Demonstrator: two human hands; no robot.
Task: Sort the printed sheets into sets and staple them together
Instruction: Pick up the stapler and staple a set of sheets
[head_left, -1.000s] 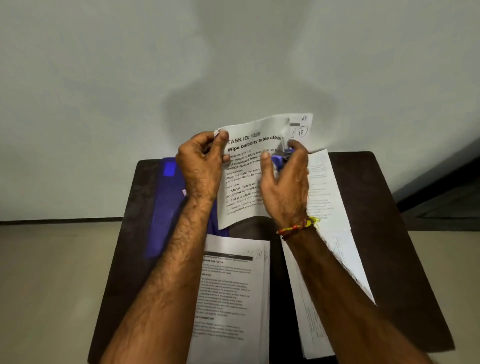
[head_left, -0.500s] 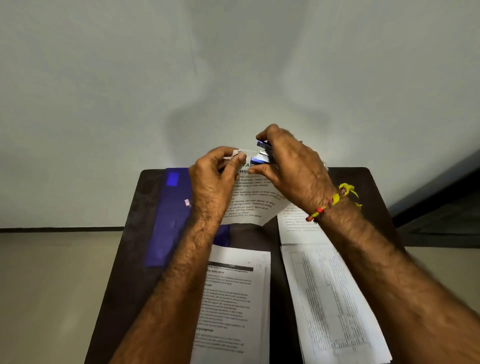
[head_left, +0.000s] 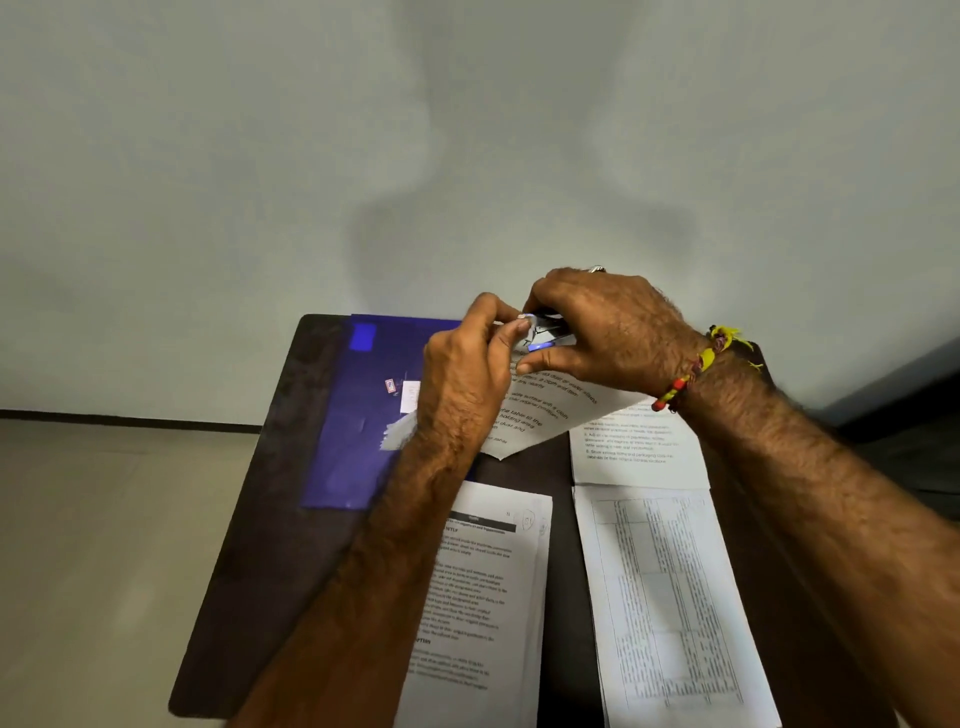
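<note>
Two hands of yours meet above the far end of the dark table (head_left: 270, 519). Left hand (head_left: 462, 379): thumb and forefinger pinch the top corner of the lifted printed set (head_left: 540, 410), which hangs tilted beneath both hands, its lower corner just above the tabletop. Right hand (head_left: 608, 332): fingers curled over a small stapler (head_left: 548, 338), thumb beneath it, the stapler's mouth at the same paper corner, touching your left fingertips; only a sliver of blue and metal shows. Right wrist: one beaded thread band (head_left: 691, 371), red and yellow.

Left of your left hand: one blue folder (head_left: 358, 415), flat on the table, bearing small labels. Nearer you than your left hand, partly under that forearm: one stack of text sheets (head_left: 493, 587), flat. Below your right hand: one half-covered text page (head_left: 639, 452); nearer you, under your right forearm, one table-printed sheet (head_left: 670, 597), edge to edge with that page. Beyond both hands: pale wall (head_left: 467, 130).
</note>
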